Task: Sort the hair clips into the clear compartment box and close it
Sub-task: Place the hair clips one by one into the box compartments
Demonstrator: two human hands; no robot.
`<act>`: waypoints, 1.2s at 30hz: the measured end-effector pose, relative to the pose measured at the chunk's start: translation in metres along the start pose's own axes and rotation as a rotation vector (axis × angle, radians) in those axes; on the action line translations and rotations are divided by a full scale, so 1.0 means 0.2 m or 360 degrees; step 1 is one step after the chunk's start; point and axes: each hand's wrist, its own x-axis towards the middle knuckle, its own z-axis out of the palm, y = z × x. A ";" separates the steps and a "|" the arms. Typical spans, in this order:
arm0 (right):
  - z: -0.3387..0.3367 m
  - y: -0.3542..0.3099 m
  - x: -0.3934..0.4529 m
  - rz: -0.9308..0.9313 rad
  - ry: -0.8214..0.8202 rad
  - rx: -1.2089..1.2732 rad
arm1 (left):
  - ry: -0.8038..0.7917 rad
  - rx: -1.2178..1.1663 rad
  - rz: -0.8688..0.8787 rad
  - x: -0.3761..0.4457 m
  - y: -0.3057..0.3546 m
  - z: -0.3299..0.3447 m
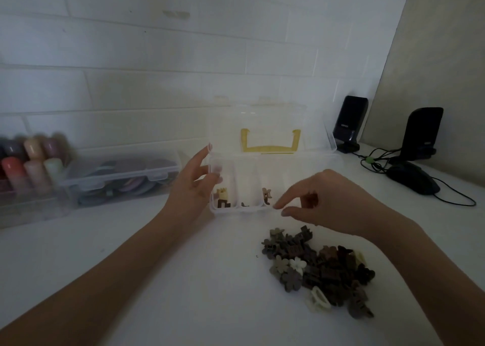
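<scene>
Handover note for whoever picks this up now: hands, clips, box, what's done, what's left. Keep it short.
Left hand: fingers on the left end of the clear box, steadying it.
Right hand: over the box's front right corner, thumb and forefinger pinched at the rim; whether it holds a clip cannot be told.
Box: lid up, a few clips in the front compartments.
Left: most clips sit in the pile on the table; sort them, then close the lid.

Head camera looks forward and down, close over the table [183, 280].
</scene>
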 end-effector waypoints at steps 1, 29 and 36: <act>-0.02 0.00 0.00 -0.0014 0.0048 -0.0007 | 0.0003 0.0023 0.0002 0.00 0.00 0.00; 0.09 -0.08 0.03 -0.0140 0.0047 0.0510 | 0.0024 0.0050 -0.0025 0.02 -0.01 -0.01; 0.13 -0.07 0.04 -0.0046 0.0437 0.0702 | 0.0006 0.0037 -0.0020 0.02 -0.01 -0.02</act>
